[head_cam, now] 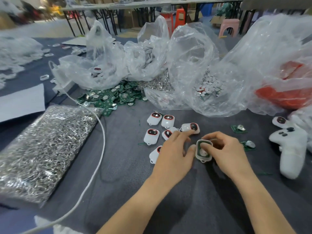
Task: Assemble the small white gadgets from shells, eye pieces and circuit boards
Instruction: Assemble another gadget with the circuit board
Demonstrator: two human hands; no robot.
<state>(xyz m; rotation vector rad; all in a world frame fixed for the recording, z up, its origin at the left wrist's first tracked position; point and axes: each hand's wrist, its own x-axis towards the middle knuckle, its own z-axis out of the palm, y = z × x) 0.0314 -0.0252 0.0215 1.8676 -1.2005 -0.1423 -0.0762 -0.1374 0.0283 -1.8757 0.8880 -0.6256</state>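
Note:
A white shell (204,151) lies open side up on the grey cloth, with a green circuit board inside it. My right hand (231,154) holds the shell's right side, and a finger presses down on the board. My left hand (173,152) has its thumb against the shell's left edge, while its index finger stretches out to touch a white gadget (190,127). Several white gadgets with red-rimmed dark eye pieces (151,136) lie just beyond my left hand. One gadget (154,155) is partly hidden under it.
A heap of green circuit boards (109,97) lies at centre left. Two loose boards (238,128) lie to the right. A bag of metal rings (42,149) sits left, crossed by a white cable (101,132). Clear plastic bags (194,68) stand behind. A white controller (290,149) lies right.

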